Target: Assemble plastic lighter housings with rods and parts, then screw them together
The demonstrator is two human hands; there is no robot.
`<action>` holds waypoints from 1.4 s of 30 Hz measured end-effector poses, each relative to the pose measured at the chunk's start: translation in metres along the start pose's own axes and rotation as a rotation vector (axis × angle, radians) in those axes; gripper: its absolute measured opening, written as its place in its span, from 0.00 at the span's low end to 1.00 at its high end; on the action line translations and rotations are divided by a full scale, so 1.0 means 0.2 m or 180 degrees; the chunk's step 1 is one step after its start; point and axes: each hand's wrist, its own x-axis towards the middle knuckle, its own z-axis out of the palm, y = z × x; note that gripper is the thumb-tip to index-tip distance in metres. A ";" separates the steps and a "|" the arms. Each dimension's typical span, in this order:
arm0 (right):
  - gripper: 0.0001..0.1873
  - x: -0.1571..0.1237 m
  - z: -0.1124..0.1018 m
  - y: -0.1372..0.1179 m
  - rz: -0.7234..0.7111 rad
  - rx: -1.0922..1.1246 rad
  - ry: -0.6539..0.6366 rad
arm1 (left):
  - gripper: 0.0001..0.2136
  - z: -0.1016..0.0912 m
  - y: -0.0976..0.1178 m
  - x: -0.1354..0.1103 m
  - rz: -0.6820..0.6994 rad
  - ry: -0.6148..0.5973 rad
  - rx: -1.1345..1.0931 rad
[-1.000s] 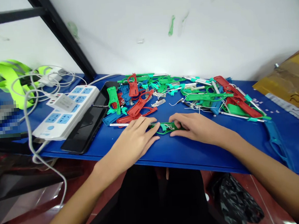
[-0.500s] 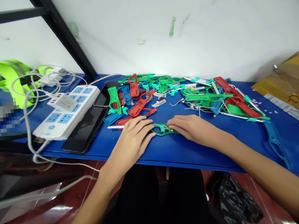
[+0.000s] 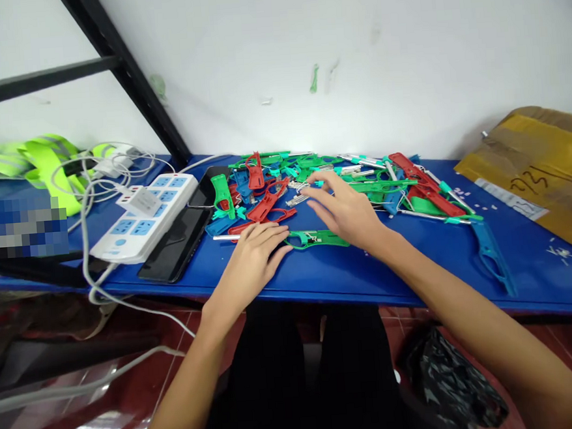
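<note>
My left hand [image 3: 262, 252] is closed over the front of a green long-nose lighter casing [image 3: 334, 238], pressing it on the blue table. The casing lies open side up, with small inner parts showing, and its metal tube [image 3: 225, 237] sticks out to the left of the hand. My right hand [image 3: 347, 207] is raised off the casing, thumb and fingers apart, at the small metal parts [image 3: 297, 200] behind it. Whether a fingertip touches one cannot be made out. Red casing halves [image 3: 266, 206] lie just behind my left hand.
A heap of green, red and blue lighter pieces [image 3: 382, 185] runs along the wall. Left stand a white power strip [image 3: 142, 221] with cables and a black phone [image 3: 171, 252]. A blue casing [image 3: 492, 259] and a taped cardboard box [image 3: 532, 171] are at right.
My right hand has left the back end of the green casing and moved up and forward to the small metal parts, its fingers spreading. My left hand stays on the casing. The view has shifted slightly.
</note>
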 end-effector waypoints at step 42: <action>0.19 -0.34 -0.21 -0.25 0.1249 0.1392 0.1169 | 0.08 -0.04 0.01 -0.01 -0.0109 0.0338 0.0356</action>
